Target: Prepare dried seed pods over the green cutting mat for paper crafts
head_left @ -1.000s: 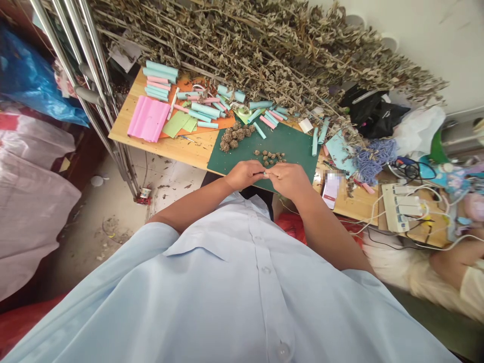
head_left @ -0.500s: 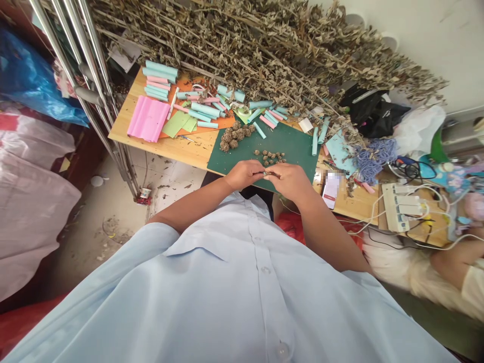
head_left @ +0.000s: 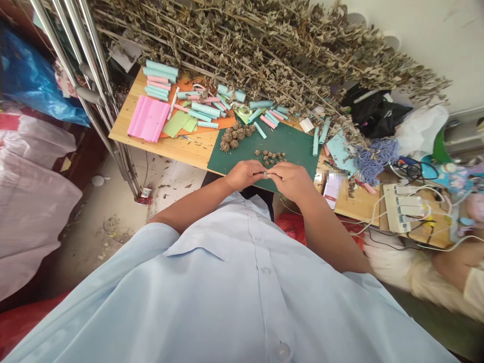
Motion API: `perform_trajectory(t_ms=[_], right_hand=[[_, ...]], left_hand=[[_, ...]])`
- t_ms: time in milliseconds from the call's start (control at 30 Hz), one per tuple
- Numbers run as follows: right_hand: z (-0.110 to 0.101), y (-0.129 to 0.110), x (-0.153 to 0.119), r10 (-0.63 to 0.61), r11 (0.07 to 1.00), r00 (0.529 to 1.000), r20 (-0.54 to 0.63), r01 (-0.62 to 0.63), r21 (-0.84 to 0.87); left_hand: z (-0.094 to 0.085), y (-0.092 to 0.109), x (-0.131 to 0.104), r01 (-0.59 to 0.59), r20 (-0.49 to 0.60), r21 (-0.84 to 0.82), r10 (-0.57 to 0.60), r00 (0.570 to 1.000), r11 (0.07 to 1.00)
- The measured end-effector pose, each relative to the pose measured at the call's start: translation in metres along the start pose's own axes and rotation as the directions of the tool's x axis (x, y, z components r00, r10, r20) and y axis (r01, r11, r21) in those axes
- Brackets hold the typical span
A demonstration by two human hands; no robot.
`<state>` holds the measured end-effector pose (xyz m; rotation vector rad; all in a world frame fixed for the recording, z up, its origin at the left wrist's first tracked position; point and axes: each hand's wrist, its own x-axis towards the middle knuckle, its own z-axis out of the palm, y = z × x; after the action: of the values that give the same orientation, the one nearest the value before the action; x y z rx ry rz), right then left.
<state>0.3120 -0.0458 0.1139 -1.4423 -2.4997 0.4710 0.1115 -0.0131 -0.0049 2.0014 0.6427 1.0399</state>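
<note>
My left hand [head_left: 245, 174] and my right hand [head_left: 288, 179] meet fingertip to fingertip over the near edge of a green mat [head_left: 295, 141]. Both are closed in a pinch on something tiny between them, too small to name. Just beyond my fingers lies a group of small brown balls [head_left: 269, 157]. A pile of larger brown, rough balls [head_left: 235, 136] rests on the mat, farther back and to the left. Rolled blue paper tubes [head_left: 204, 110] and pink ones lie behind the mat.
Dried leafy stalks [head_left: 242, 50] cover the table's back. A pink sheet [head_left: 148, 119] lies left; a phone [head_left: 331, 190], blue yarn [head_left: 376, 159] and a power strip [head_left: 403, 207] are at right. Metal poles [head_left: 94, 75] stand at left. Another person's arm [head_left: 456, 264] shows at far right.
My fingertips have shifted very slightly where they meet. Both hands stay pinched together in the same place, and the objects on the table have not moved.
</note>
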Motion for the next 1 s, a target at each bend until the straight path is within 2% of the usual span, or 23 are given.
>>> perform_trajectory(t_ms=[267,567,767,1000], right_hand=[[0.003,-0.001,0.006,0.009,0.994,0.998,0.056,-0.003,-0.108],[0.006,0.000,0.012,0.043,0.992,0.997,0.070,-0.035,-0.121],[0.005,-0.002,0.009,0.063,0.997,0.997,0.050,-0.060,-0.057],[0.000,-0.001,0.000,0.126,0.990,0.992,0.014,-0.127,0.065]], left_hand=[[0.000,0.001,0.001,0.010,-0.004,0.007,-0.010,1.000,1.000],[0.000,0.002,0.001,-0.003,-0.010,0.008,0.003,1.000,1.000],[0.000,0.003,0.002,0.028,-0.007,0.004,-0.028,1.000,1.000],[0.000,0.000,0.002,0.010,-0.012,0.042,-0.010,1.000,0.999]])
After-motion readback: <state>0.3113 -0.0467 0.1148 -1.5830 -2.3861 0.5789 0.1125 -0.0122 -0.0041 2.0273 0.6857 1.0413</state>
